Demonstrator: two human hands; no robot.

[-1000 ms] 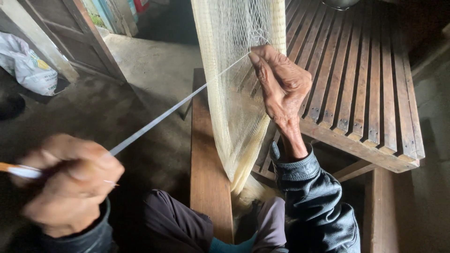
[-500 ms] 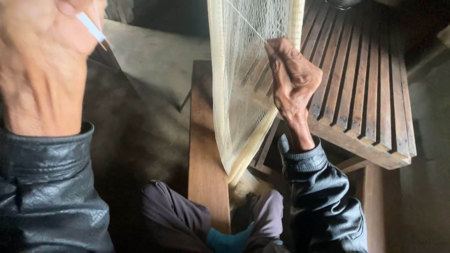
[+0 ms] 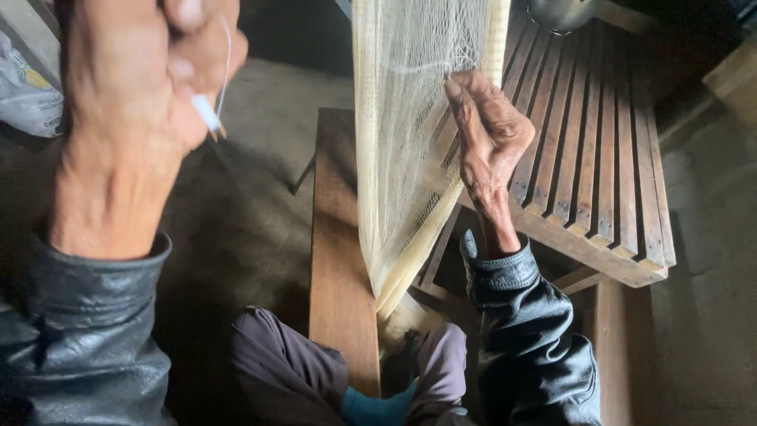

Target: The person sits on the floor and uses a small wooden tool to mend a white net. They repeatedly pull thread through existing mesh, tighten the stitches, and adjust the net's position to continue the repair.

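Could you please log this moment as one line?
left hand: raised, grips needle | right hand: pinches net | bench: behind

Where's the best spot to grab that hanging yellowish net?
Probably the net along its thicker folded edge, coming from the right side where the right hand already pinches it. The net hangs upright and the mesh looks thin, so the bunched edge gives a firmer grip.
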